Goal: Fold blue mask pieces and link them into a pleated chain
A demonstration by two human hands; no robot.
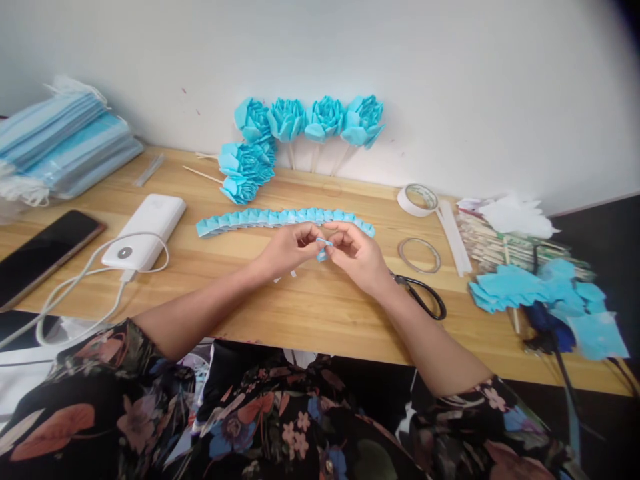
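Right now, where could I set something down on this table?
Bare wood lies between the left forearm and power bank, and between both forearms, toward the front. Phone and masks crowd the left; sticks and blue paper crowd the right.

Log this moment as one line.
left hand: pinching blue piece | right hand: pinching same piece | beyond hands: folded strip | by right forearm: scissors

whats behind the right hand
Part of the blue strip shows beyond the right hand, and a scissors handle to its right. Whatever the hand covers can't be seen.
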